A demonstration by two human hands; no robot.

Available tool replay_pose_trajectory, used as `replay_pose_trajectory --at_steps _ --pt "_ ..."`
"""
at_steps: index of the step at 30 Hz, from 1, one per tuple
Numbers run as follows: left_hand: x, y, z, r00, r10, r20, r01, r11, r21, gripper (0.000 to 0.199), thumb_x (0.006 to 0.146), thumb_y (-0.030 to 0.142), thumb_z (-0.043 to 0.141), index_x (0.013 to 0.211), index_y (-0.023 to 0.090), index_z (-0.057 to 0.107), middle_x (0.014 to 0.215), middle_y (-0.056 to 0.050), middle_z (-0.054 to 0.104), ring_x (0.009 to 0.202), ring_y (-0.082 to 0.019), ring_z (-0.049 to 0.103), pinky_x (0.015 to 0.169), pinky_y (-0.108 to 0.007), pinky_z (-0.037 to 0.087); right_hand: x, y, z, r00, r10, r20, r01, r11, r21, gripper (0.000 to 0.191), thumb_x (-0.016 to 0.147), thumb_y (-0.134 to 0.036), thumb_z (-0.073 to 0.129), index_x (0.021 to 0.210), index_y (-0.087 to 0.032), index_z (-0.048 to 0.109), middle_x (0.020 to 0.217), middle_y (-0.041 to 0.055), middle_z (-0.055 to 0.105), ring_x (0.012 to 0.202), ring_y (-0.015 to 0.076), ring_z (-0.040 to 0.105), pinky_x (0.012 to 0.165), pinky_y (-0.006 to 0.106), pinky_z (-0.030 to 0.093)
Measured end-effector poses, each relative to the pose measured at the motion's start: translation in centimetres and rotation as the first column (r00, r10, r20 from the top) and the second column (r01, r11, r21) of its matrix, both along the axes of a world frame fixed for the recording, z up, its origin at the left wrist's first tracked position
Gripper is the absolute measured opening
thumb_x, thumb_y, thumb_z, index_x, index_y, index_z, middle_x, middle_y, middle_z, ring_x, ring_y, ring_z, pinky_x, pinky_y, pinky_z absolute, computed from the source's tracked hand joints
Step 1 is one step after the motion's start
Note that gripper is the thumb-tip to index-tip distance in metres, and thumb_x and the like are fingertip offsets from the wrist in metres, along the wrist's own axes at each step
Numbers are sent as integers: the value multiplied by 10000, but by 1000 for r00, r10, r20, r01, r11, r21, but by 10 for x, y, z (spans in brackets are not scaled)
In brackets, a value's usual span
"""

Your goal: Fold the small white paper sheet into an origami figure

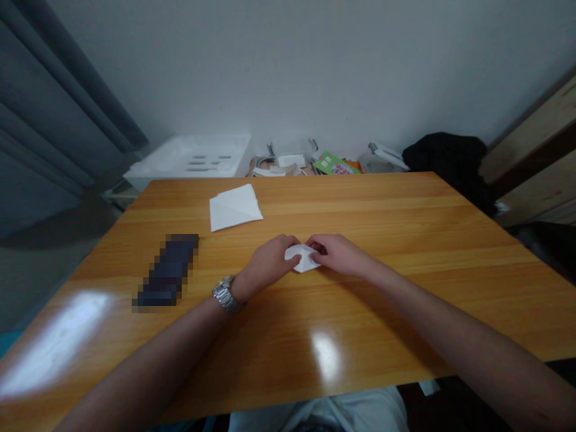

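Observation:
A small folded white paper [304,259] lies between both hands over the wooden table. My left hand [271,262], with a silver watch [227,294] on its wrist, pinches the paper's left side between thumb and fingers. On the right side, my right hand [335,253] grips the same paper with its thumb on top and fingers curled behind. Part of the paper is hidden under the fingertips. Farther back and to the left, a larger creased white sheet [234,207] lies flat on the table.
A blurred dark rectangular object [168,273] lies on the left of the wooden table [405,222]. Beyond the far edge are a white foam tray [180,157], a green booklet [335,163], assorted items and a black cloth [445,157].

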State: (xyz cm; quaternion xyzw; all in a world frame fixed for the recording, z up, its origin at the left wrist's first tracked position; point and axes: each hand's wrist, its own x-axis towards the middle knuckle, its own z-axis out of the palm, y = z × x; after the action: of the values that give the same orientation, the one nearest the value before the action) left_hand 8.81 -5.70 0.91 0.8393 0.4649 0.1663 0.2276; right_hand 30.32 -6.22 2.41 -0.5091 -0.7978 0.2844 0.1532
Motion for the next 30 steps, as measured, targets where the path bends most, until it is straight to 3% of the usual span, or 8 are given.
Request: replay_pose_trajectory --at_steps 5,10,20,30 --pt "-1 5 -3 995 -7 104 16 996 -83 287 958 392 529 1118 207 680 1056 -58 729 933 -231 675 801 -331 487 2 -3 -11 987 2 -158 7 999 54 244 869 -130 616 1088 -180 709 1014 72 759 863 193 673 767 294 475" --pt "1 4 -3 960 32 279 12 988 -154 291 973 403 516 1060 191 696 986 -38 746 878 -205 678 762 -296 481 1 -6 -21 949 -42 -312 61 997 52 222 928 -182 568 1112 -204 689 993 56 750 846 182 671 751 287 475" --pt "6 2 -10 905 91 415 -23 986 -167 274 953 394 578 1037 175 721 992 -42 757 894 -201 687 815 -292 508 5 -12 -25 900 -83 -427 87 996 -11 234 923 -244 599 1144 -212 670 893 32 736 768 164 665 710 270 484" --pt "9 2 -8 860 97 501 65 953 -295 231 884 309 659 1049 150 689 1034 -75 760 961 -212 708 887 -321 550 13 -12 -27 867 -73 -493 57 997 -47 245 887 -183 612 1120 -209 685 927 36 743 804 163 678 727 270 496"
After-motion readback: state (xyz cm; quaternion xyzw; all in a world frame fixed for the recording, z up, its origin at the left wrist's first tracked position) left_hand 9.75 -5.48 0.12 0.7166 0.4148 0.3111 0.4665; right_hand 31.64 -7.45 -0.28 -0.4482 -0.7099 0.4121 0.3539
